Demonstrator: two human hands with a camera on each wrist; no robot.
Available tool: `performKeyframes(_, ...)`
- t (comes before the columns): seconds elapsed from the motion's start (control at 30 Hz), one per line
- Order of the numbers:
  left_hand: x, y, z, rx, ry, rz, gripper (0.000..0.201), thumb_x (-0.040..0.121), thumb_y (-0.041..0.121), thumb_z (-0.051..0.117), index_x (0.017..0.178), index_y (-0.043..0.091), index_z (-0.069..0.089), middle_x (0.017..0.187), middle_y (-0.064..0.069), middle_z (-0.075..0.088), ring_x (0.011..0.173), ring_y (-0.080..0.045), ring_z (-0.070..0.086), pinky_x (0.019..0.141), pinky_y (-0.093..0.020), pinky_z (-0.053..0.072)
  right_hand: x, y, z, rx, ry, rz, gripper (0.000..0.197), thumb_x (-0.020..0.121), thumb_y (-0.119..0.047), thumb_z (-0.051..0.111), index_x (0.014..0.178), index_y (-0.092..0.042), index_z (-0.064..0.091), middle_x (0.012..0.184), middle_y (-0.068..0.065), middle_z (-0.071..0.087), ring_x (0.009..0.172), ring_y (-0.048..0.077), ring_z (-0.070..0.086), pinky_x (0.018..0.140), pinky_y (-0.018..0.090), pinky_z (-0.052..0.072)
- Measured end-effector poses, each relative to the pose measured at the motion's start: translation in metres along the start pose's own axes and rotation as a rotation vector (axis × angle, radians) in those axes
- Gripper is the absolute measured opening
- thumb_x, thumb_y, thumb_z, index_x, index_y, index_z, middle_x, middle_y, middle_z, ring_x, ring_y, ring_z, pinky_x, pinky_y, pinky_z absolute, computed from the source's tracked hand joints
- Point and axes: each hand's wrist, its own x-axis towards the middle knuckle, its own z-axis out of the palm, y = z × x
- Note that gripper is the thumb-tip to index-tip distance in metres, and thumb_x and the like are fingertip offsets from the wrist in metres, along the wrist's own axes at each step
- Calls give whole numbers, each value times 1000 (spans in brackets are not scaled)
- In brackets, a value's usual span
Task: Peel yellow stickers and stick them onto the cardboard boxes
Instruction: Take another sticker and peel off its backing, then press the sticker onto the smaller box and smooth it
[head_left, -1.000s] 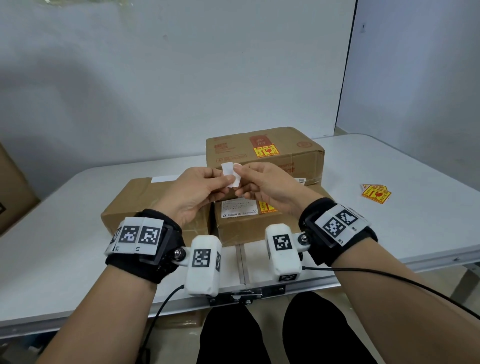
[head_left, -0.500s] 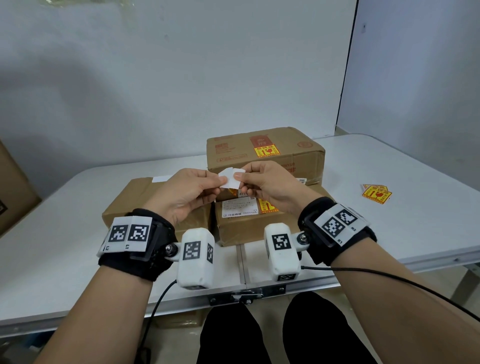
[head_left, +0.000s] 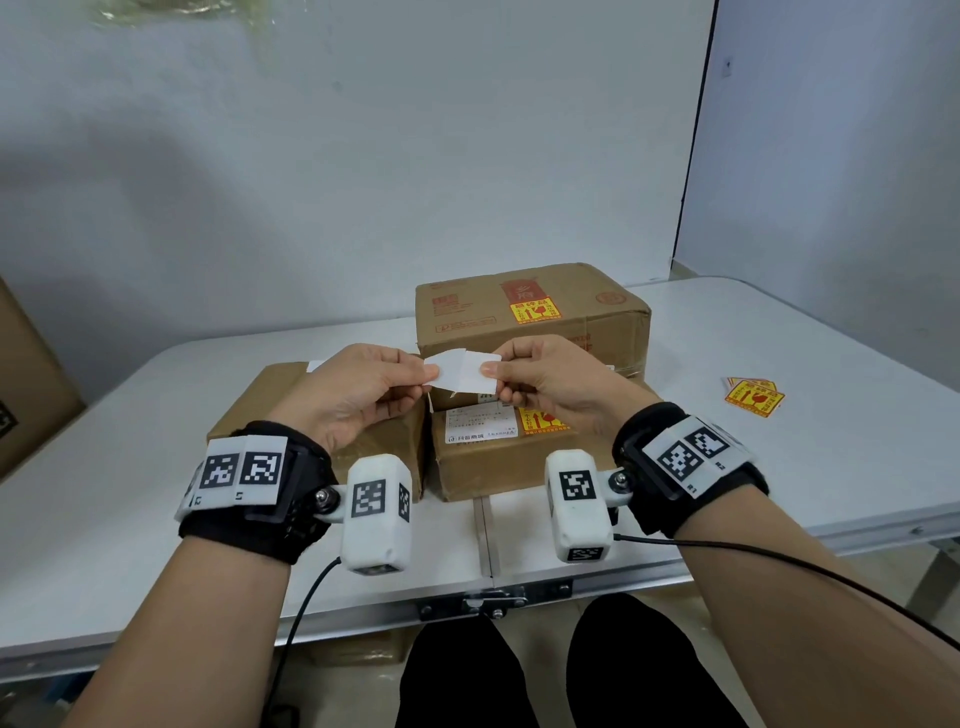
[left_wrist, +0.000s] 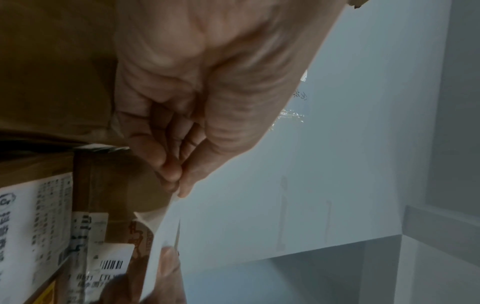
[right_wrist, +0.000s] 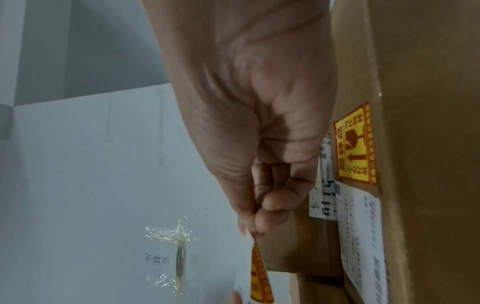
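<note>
1. While both our hands hovered above the near cardboard box (head_left: 498, 462), we held one sticker (head_left: 462, 375) stretched between them, its white backing side turned up toward the head camera.
2. Our left hand (head_left: 358, 389) pinched the sticker's left edge between thumb and curled fingers; the left wrist view showed those fingertips (left_wrist: 168, 172) pressed together on the white paper.
3. Our right hand (head_left: 556, 384) pinched the opposite edge, thumb on top; in the right wrist view a yellow and red printed strip (right_wrist: 259, 273) hung below the thumb beside the white sheet.
4. Whether the yellow layer had already parted fully from the backing we could not tell, since the wrist views were blurred there.
5. Just under the sticker, the near cardboard box carried a white shipping label (head_left: 480, 425) and, touching that label's right side, a yellow sticker (head_left: 540, 420) already stuck on its top.
6. Behind the near cardboard box stood a larger box (head_left: 530, 317), also with a yellow sticker (head_left: 535, 310) on its top face.
7. Left of the near cardboard box, just beside it, lay a third box (head_left: 270, 400), partly hidden by our left hand; its visible top showed plain brown card.
8. Well to the right of the near cardboard box, a small pile of spare yellow stickers (head_left: 754, 399) lay on the white table (head_left: 831, 457).
9. Far left of the near cardboard box, off the table, part of another brown carton (head_left: 26, 384) showed at the frame's edge.
</note>
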Motion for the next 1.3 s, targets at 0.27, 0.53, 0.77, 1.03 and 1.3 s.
performKeyframes(0.27, 4, 0, -6, 20, 72, 62, 8, 84, 8, 70, 78, 9, 65, 71, -3, 68, 59, -6, 61, 57, -15, 55, 2, 0, -1, -2, 50, -1, 11, 90, -7, 63, 100, -2, 65, 71, 6, 64, 56, 7, 57, 53, 14, 48)
performKeyframes(0.53, 8, -5, 4, -69, 174, 159, 24, 90, 1, 60, 70, 8, 50, 93, -18, 66, 67, -17, 69, 58, -20, 57, 4, 2, 2, 11, 88, -52, 16, 90, -7, 64, 105, -3, 66, 72, 6, 66, 58, 8, 59, 56, 15, 50)
performKeyframes(0.77, 14, -10, 4, -9, 241, 180, 20, 88, 0, 62, 72, 8, 53, 89, -15, 66, 65, -15, 70, 64, -22, 57, 6, 3, -1, 9, 118, -30, 17, 88, -7, 65, 105, -1, 66, 72, 7, 68, 57, 8, 60, 56, 16, 50)
performKeyframes(1.03, 18, -7, -32, -196, 389, 219, 9, 92, 2, 58, 87, 7, 52, 89, -12, 61, 59, -14, 65, 66, -22, 59, 0, 10, -27, 192, 281, -17, 4, 92, -5, 60, 95, -4, 62, 71, 7, 60, 55, 8, 55, 52, 15, 47)
performKeyframes(1.3, 12, -16, -68, 111, 719, 392, 16, 87, 10, 62, 90, 26, 62, 90, -2, 71, 75, -15, 68, 78, -29, 56, 22, -20, 18, 246, 178, -95, 6, 91, -8, 62, 97, -6, 63, 67, 2, 63, 54, 6, 58, 51, 15, 47)
